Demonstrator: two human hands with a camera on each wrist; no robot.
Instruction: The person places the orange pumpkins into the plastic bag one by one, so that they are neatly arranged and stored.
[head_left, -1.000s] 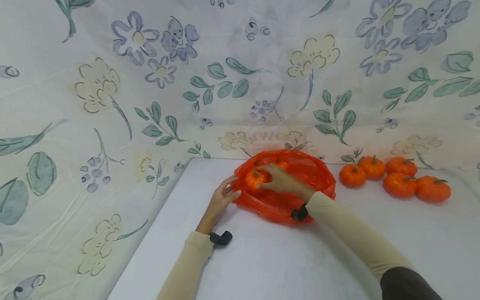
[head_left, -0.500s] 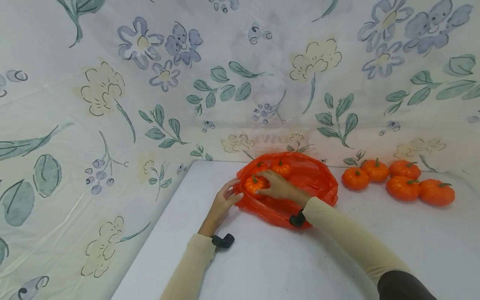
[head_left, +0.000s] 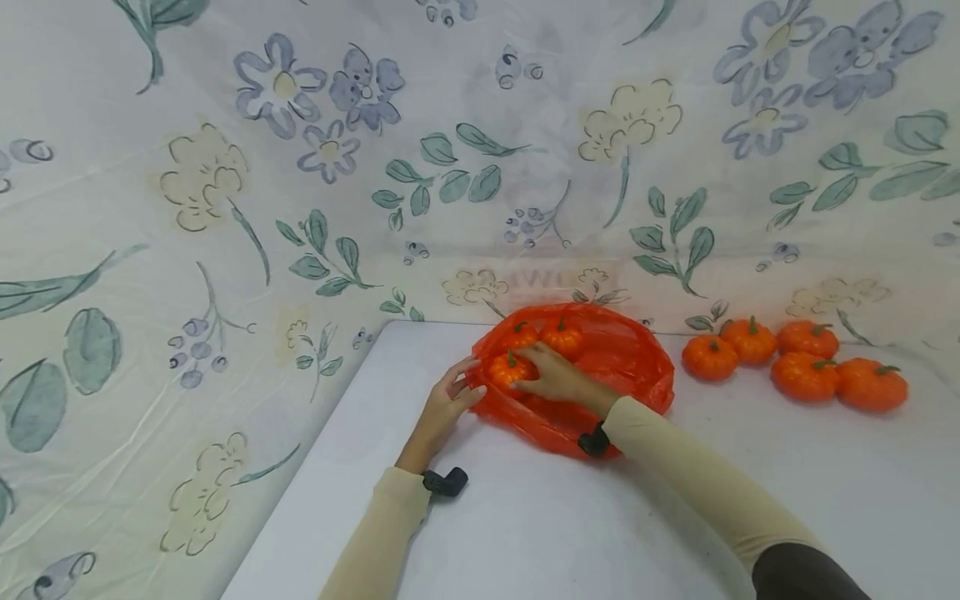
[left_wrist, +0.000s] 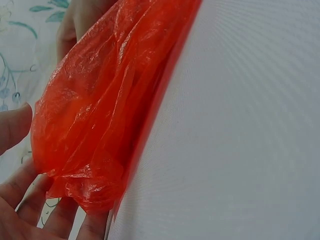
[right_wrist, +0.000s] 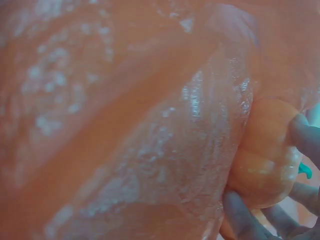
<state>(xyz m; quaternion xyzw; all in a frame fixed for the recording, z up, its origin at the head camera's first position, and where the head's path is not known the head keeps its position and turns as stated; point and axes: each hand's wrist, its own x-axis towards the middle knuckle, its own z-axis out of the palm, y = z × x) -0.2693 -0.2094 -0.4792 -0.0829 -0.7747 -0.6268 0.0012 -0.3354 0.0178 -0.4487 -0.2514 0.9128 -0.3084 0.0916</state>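
Observation:
A red plastic bag [head_left: 622,358] lies on the white table with its mouth spread. My right hand [head_left: 557,375] reaches into it and holds a small orange pumpkin [head_left: 507,375] with a green stem. In the right wrist view, fingers and thumb curve round this pumpkin [right_wrist: 265,155], and the bag's film fills much of the picture. Behind it, two more pumpkins sit in the bag, a left one [head_left: 521,333] and a right one [head_left: 564,338]. My left hand [head_left: 441,412] touches the bag's left side, its fingers [left_wrist: 62,217] extended against the film and its thumb apart.
Several more pumpkins [head_left: 804,377] stand on the table to the right of the bag. A flower-printed cloth [head_left: 480,217] hangs behind the table and along its left side. The white table [head_left: 540,525] extends in front of the bag.
My right hand and the pumpkin have settled slightly lower in the bag since a second ago, baring the pumpkins behind. The left hand stays at the bag's side. The head view has shifted slightly.

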